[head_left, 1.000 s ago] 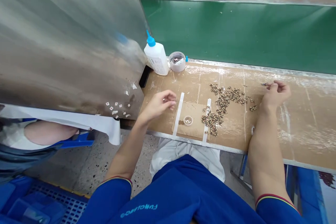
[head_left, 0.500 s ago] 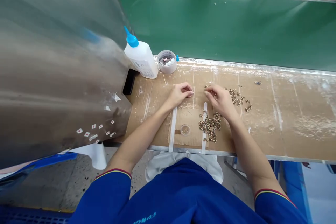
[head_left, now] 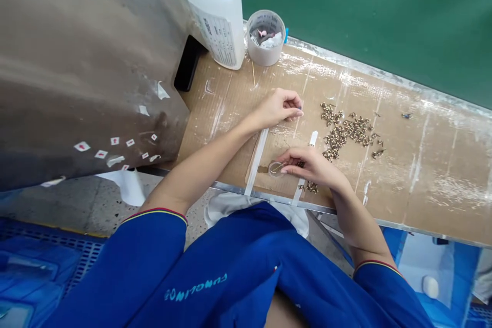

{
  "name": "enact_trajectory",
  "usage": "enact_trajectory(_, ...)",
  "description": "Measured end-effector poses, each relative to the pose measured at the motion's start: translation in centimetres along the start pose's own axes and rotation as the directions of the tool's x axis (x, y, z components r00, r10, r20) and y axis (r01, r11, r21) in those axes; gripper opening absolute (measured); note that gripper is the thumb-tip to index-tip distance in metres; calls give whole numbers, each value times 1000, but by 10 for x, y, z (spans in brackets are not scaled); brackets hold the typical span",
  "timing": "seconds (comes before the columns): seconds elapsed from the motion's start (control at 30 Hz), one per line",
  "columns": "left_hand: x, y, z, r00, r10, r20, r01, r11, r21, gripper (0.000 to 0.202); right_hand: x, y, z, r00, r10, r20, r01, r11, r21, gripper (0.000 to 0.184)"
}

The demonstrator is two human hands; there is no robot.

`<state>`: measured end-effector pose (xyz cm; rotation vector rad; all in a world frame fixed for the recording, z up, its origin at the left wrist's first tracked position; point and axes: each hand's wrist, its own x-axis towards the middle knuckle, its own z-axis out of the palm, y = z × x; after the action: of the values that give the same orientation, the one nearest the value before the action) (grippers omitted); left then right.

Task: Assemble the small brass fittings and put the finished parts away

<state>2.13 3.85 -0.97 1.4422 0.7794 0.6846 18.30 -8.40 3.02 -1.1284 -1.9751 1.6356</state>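
My left hand (head_left: 280,107) rests on the cardboard-covered bench (head_left: 423,164) with its fingers pinched together on something too small to name. My right hand (head_left: 307,165) lies nearer the front edge, fingers closed, its tips at a small clear round dish (head_left: 274,168); a thin item seems to be in the pinch. The dish sits between two white strips (head_left: 257,160). A scatter of small brass-coloured parts (head_left: 348,130) lies just right of my hands, and a few more (head_left: 312,187) are partly under my right wrist.
A white glue bottle with a blue cap (head_left: 215,5) and a small round tub of scraps (head_left: 265,36) stand at the back left. A tall metal panel (head_left: 84,61) with small stickers rises on the left. The green conveyor belt (head_left: 384,15) runs behind the bench.
The view has tipped down and closer. My right hand came back from the parts pile to the small dish near the front edge. My left hand stayed pinched at about the same place.
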Motion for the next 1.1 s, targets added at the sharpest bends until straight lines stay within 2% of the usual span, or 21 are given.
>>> enact_trajectory(0.2, -2, 1, 1, 1000, 4, 21, -4, 1000, 13, 4, 4, 6, 7, 984, -134, -120, 119, 986, -120, 28)
enact_trajectory(0.4, -1, -1, 3, 1000, 16, -26, -15, 1000, 24, 9, 3, 6, 13, 974, -149, -170, 118, 977, -176, 25)
enact_trajectory(0.8, -1, -9, 6, 996, 91, 2, -91, 996, 19, 2, 2, -4, 13, 958, -255, -130, 235, 960, -152, 20)
enact_trajectory(0.93, -1, -11, 5, 993, 113, 35, -113, 994, 3, 3, 1, -5, 12, 965, -231, -124, 213, 967, -141, 20)
enact_trajectory(1.1, -1, -9, 5, 987, 112, 112, -110, 994, -29, 6, 2, -3, 13, 964, -190, -187, 188, 982, -27, 19)
